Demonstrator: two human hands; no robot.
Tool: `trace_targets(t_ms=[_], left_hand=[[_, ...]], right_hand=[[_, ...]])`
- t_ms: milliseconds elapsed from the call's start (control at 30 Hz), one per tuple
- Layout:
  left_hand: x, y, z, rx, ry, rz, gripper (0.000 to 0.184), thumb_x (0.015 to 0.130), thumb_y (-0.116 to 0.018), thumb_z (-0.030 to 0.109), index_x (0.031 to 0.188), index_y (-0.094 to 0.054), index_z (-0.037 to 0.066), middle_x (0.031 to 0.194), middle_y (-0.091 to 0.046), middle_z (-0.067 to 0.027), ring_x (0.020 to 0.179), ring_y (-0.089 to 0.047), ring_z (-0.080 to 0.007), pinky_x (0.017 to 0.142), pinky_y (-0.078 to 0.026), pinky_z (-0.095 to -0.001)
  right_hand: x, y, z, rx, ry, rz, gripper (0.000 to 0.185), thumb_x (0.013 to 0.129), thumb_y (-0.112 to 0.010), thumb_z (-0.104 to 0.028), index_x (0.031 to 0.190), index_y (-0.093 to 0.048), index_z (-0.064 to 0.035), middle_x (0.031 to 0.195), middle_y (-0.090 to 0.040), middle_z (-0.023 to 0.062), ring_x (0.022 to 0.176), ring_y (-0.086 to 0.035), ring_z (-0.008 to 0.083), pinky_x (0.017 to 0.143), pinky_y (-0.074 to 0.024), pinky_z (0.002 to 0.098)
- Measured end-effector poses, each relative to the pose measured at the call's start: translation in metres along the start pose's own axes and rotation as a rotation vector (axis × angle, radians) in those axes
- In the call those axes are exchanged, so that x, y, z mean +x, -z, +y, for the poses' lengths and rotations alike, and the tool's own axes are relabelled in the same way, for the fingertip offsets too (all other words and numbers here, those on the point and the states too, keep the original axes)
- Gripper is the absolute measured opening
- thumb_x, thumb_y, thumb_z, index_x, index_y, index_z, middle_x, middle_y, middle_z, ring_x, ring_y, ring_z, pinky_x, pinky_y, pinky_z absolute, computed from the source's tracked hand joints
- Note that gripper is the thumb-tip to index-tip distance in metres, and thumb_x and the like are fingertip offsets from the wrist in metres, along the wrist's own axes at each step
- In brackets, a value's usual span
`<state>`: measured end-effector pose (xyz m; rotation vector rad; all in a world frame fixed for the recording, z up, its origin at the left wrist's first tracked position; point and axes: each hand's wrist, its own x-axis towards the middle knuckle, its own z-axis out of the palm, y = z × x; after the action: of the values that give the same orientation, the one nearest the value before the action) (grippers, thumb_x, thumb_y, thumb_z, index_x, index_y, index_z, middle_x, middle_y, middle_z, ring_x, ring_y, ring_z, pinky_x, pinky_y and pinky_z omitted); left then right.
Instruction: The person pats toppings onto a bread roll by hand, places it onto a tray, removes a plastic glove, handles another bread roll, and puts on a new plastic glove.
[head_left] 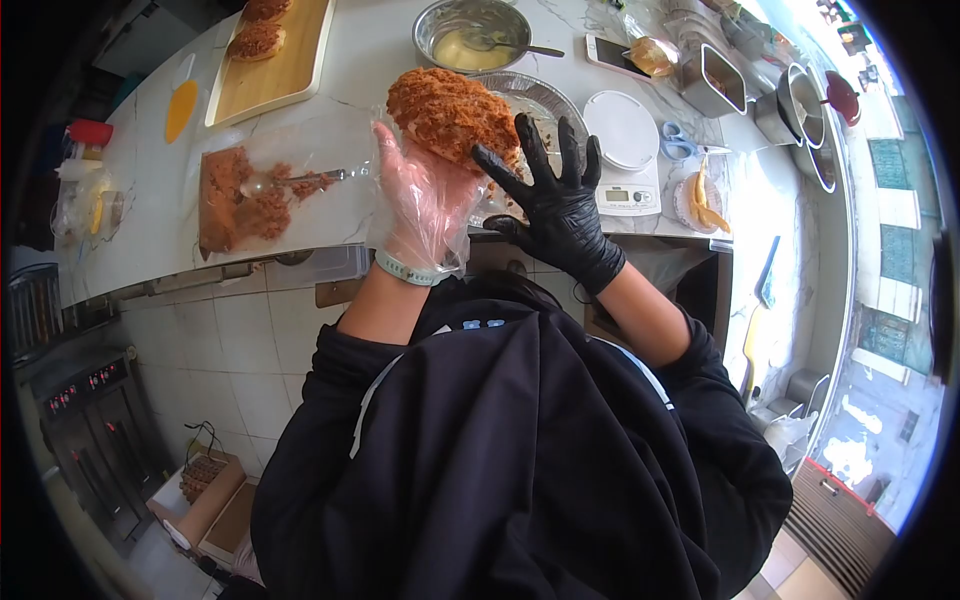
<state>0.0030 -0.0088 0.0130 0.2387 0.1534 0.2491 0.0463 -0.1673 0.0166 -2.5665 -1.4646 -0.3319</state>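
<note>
On my left hand (425, 195), in a clear plastic glove, rests a bread bun (445, 112) coated all over in reddish-brown meat floss. The thumb stands up at the bun's left side, and the other fingers are mostly hidden under it. My right hand (553, 205), in a black glove, has its fingers spread. Its index fingertip is at the bun's right lower edge; whether it presses there I cannot tell. Behind the bun lies a round foil tray (545, 92), partly covered. To the left, a clear bag of meat floss (228, 200) lies open with a spoon (300, 182) in it.
A steel bowl (425, 40) holds pale yellow cream and a spoon. At far left, floss-covered buns (257, 42) sit on a wooden tray (290, 85). Rightward are a white scale (630, 196), blue scissors (677, 142), a phone (605, 52) and steel containers (715, 75).
</note>
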Motion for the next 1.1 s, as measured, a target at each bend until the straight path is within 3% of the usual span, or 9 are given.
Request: trace_targets(t_ms=[67,167,367,467,600,733,1100], left_hand=[[-0.001,-0.003,0.0,0.003,0.009,-0.016,0.076,0.088,-0.028,0.068,0.139,-0.031,0.012,0.135,-0.042,-0.014,0.123,-0.043,-0.0312,0.101,-0.036,-0.0519],[-0.001,-0.004,0.0,0.005,0.01,-0.032,0.076,0.088,-0.027,0.068,0.14,-0.03,0.013,0.135,-0.042,-0.014,0.123,-0.043,-0.0312,0.101,-0.037,-0.0518],[-0.001,-0.006,-0.001,0.02,0.0,-0.04,0.078,0.088,-0.028,0.069,0.141,-0.028,0.012,0.135,-0.041,-0.0149,0.124,-0.042,-0.0322,0.101,-0.036,-0.0531],[-0.003,-0.009,0.0,-0.009,0.009,-0.025,0.078,0.088,-0.029,0.069,0.14,-0.029,0.011,0.135,-0.041,-0.0155,0.124,-0.042,-0.0329,0.102,-0.035,-0.054],[-0.005,-0.013,-0.001,0.021,0.0,-0.006,0.078,0.087,-0.03,0.069,0.14,-0.029,0.011,0.136,-0.041,-0.0164,0.124,-0.042,-0.0334,0.103,-0.034,-0.0539],[-0.007,-0.013,0.001,0.021,0.029,0.033,0.079,0.087,-0.03,0.069,0.141,-0.029,0.01,0.136,-0.04,-0.0166,0.125,-0.042,-0.0332,0.104,-0.034,-0.0533],[-0.009,-0.016,0.0,0.035,0.037,0.045,0.08,0.086,-0.032,0.07,0.142,-0.028,0.011,0.136,-0.04,-0.0161,0.126,-0.04,-0.0333,0.105,-0.032,-0.0546]], right_hand=[[0.003,0.002,0.003,0.011,-0.009,0.013,0.072,0.076,-0.052,-0.066,0.14,-0.034,-0.0387,0.153,-0.01,0.0147,0.137,-0.001,0.0461,0.103,0.001,0.065],[0.004,0.007,0.001,0.106,-0.013,0.077,0.073,0.074,-0.061,-0.057,0.14,-0.033,-0.0411,0.153,-0.015,0.0093,0.138,-0.009,0.0414,0.106,-0.0031,0.0621],[0.002,0.013,0.003,0.114,-0.022,0.054,0.074,0.074,-0.062,-0.055,0.14,-0.033,-0.0402,0.153,-0.012,0.0128,0.138,-0.008,0.0448,0.105,-0.0017,0.0632],[0.004,0.02,0.008,0.284,-0.118,0.191,0.073,0.076,-0.061,-0.055,0.141,-0.032,-0.039,0.153,-0.01,0.0164,0.136,-0.006,0.0483,0.104,-0.0014,0.0638],[0.005,0.015,0.011,0.156,-0.107,0.099,0.071,0.079,-0.054,-0.06,0.142,-0.031,-0.0376,0.152,-0.007,0.019,0.136,-0.004,0.0502,0.103,0.0003,0.0649],[0.006,0.02,0.015,0.26,-0.123,0.194,0.069,0.079,-0.054,-0.059,0.141,-0.032,-0.0386,0.153,-0.006,0.0176,0.136,-0.003,0.05,0.103,0.0011,0.0648],[0.009,0.026,0.015,0.153,-0.089,0.106,0.071,0.079,-0.056,-0.057,0.142,-0.031,-0.037,0.153,-0.007,0.0171,0.137,-0.003,0.0481,0.104,0.0005,0.0644]])
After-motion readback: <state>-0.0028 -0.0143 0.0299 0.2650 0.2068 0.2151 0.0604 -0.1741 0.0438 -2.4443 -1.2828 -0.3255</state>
